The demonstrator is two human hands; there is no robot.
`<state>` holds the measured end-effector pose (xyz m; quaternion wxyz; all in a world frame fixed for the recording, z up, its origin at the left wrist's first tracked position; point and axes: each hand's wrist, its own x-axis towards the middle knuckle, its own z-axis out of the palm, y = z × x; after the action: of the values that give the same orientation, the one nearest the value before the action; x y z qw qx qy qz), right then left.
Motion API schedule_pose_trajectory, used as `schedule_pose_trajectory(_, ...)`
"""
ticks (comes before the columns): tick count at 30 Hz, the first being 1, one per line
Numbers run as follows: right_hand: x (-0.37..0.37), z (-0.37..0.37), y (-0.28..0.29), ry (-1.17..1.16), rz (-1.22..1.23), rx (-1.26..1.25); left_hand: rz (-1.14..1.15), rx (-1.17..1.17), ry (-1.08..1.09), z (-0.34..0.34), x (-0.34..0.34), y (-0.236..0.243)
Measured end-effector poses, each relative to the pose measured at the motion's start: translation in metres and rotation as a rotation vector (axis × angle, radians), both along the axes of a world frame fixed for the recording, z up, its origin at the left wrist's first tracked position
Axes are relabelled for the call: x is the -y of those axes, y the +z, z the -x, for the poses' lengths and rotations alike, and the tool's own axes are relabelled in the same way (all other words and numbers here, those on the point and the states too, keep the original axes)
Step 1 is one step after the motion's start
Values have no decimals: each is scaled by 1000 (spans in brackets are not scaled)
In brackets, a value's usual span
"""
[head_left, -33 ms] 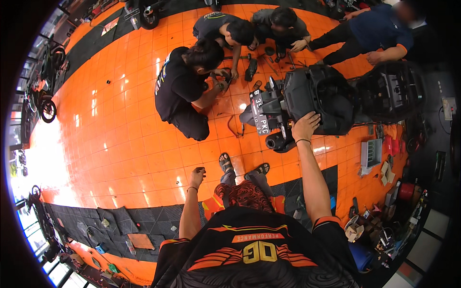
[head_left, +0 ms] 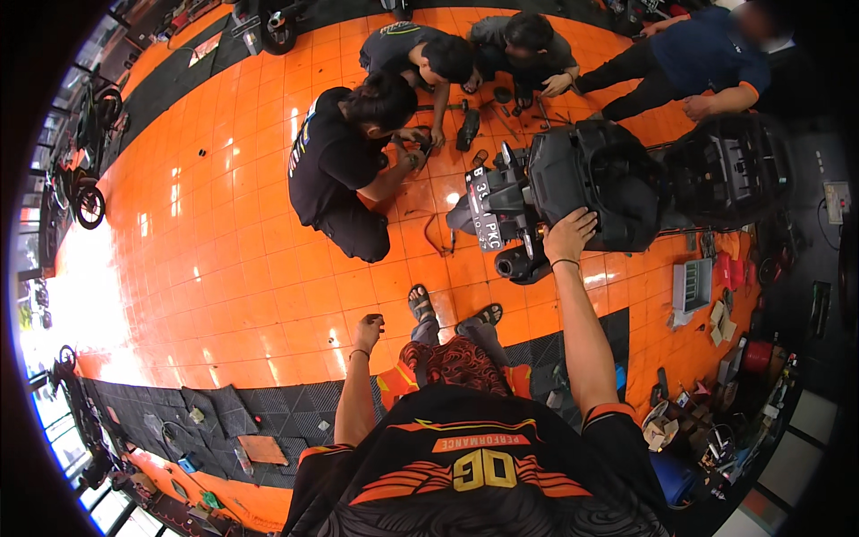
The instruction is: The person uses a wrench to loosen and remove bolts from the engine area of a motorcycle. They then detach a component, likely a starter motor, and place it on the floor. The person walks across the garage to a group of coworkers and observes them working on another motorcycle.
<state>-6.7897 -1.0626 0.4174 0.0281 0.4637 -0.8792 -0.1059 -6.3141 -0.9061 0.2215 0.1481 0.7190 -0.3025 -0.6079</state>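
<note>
My right hand [head_left: 569, 238] lies flat with its fingers spread on the dark rear body of a motorcycle [head_left: 582, 179]. The machine stands to the right, its tail with a licence plate [head_left: 484, 210] pointing left and an exhaust muffler [head_left: 519, 266] just below my hand. Its open seat [head_left: 729, 170] is at the far right. My left hand [head_left: 368, 333] hangs over the orange tiled floor, apart from everything, with its fingers loosely bent and nothing visible in them.
A crouching person in black [head_left: 331, 170] works with both hands on a small part near the floor. Two more people [head_left: 403, 54] crouch behind, among scattered tools and parts [head_left: 467, 131]. Another person [head_left: 707, 54] stands beyond the motorcycle. A grey bin [head_left: 692, 285] and workshop clutter [head_left: 707, 403] are at right.
</note>
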Motion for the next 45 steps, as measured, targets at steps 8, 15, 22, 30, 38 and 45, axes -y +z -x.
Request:
schedule_pose_trajectory(8, -3, 4, -4, 14, -5, -34, -167, -7, 23, -19, -50, -7)
schedule_pose_trajectory(15, -4, 6, -10, 22, 47, -60, -142, -11, 78, -36, -60, -3)
schedule_pose_trajectory(22, -1, 12, -8, 2, 46, -66, -112, -39, 30, -24, -47, -10)
schedule_pose_trajectory(30, -11, 5, -6, -80, 122, 36, -112, -15, -100, -13, -46, -5)
schedule_pose_trajectory(38, 13, -1, -35, 3, 248, -114, 1, 37, -232, -62, -31, -14)
schedule_pose_trajectory(45, -2, -4, -24, -54, 132, 37, -88, 76, -58, -30, -38, 21)
